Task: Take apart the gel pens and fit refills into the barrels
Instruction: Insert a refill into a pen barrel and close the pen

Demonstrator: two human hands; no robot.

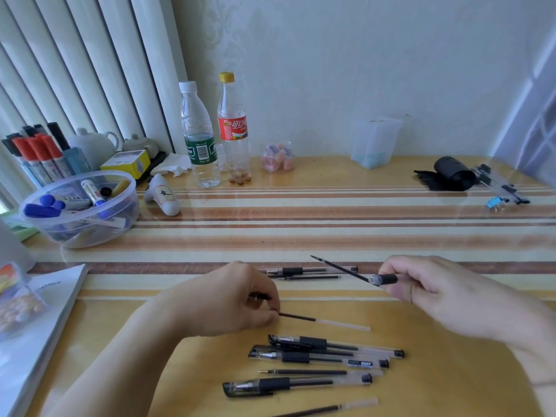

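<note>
The middle of the striped table [331, 212] lies bare between the hands and the back row, where two plastic bottles [200, 136] stand near the wall. A clear bowl of markers [79, 209] sits at the left edge, a black roll [451, 173] and some clips at the far right. Near the front edge, under the forearms, a cluster of capped gel pens [328, 353] and loose refills lies side by side, leaving little free surface there.

The left hand [228, 299] is curled closed, fingertips pinching the dark end of a refill [325, 322] that lies flat on the table and points right, its clear tail free. Something small and dark also shows inside that hand, perhaps a pen tip piece; it is too hidden to tell.

The right hand [436, 284] is raised above the table, fingers wrapped around a pen barrel [386, 279] at its black grip. A thin refill sticks out of the barrel's front, slanting up and left over another pen [307, 270] lying beyond.
</note>
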